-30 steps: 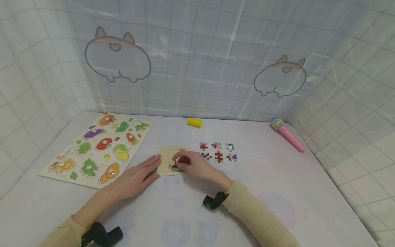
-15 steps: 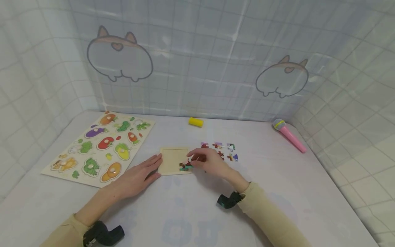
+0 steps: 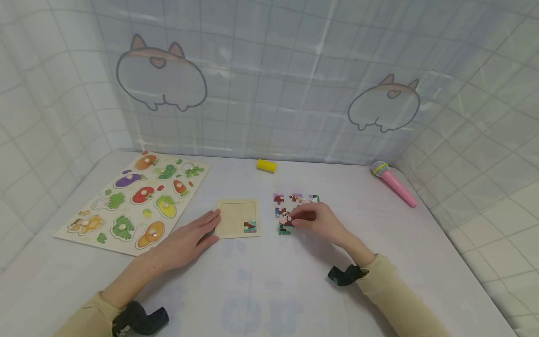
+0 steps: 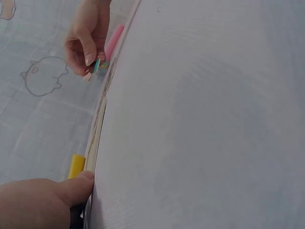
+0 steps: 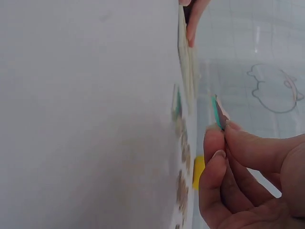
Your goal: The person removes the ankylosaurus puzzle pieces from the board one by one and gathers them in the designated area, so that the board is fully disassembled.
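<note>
My right hand (image 3: 324, 223) pinches a puzzle piece (image 5: 219, 113) between thumb and fingers, raised above the table in the right wrist view. In the head view it overlaps the loose puzzle pieces (image 3: 279, 199), which lie right of a small wooden puzzle tray (image 3: 231, 217). One piece (image 3: 250, 227) with brown and teal on it sits in the tray's near right corner. My left hand (image 3: 185, 245) lies with fairly straight fingers at the tray's left edge, fingertips touching the rim. Some loose pieces are hidden behind my right hand.
A large vegetable peg board (image 3: 134, 201) lies at the left, close to my left forearm. Behind the tray is a yellow cylinder (image 3: 266, 165). A pink toy microphone (image 3: 396, 187) lies at the far right. Tiled-pattern sheeting (image 3: 269, 84) rises behind the table.
My right hand has moved right, from over the tray to over the loose pieces, with a puzzle piece in its fingers. The tray's corner piece is uncovered. My left hand stays put.
</note>
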`<state>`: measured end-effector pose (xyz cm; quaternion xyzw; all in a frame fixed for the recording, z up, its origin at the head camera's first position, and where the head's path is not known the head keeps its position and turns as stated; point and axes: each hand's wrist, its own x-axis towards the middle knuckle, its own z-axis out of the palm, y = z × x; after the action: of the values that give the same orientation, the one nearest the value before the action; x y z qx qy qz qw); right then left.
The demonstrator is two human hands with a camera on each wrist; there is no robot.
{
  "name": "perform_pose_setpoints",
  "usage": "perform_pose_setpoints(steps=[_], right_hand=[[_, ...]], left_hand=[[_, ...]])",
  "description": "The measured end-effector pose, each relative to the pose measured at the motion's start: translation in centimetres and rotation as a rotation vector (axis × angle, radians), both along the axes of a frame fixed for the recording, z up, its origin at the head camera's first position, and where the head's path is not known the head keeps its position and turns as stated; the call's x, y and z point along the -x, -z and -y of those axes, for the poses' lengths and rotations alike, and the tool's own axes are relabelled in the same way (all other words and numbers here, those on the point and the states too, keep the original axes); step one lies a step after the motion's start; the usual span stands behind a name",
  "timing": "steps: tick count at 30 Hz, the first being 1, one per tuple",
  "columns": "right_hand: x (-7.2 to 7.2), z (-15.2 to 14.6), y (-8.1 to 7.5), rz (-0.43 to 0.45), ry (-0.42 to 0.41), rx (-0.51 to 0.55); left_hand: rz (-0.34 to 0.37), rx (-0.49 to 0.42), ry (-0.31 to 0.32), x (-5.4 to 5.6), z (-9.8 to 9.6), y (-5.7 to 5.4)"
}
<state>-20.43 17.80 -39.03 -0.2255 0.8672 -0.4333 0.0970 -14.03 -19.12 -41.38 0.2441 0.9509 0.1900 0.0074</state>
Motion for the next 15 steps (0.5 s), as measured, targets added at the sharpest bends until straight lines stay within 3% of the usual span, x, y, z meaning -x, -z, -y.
perform_pose_setpoints(steps=[8,15], right_hand=[[-0.2,-2.6,1.0,0.014,0.041,-0.018],[-0.4,-3.0,1.5,-0.004,0.054,-0.034]], left_hand=[[0.006,0.003,0.002,0.1,-0.1,-0.1],[0.012,-0.005,0.010,0.0,0.2,-0.2]])
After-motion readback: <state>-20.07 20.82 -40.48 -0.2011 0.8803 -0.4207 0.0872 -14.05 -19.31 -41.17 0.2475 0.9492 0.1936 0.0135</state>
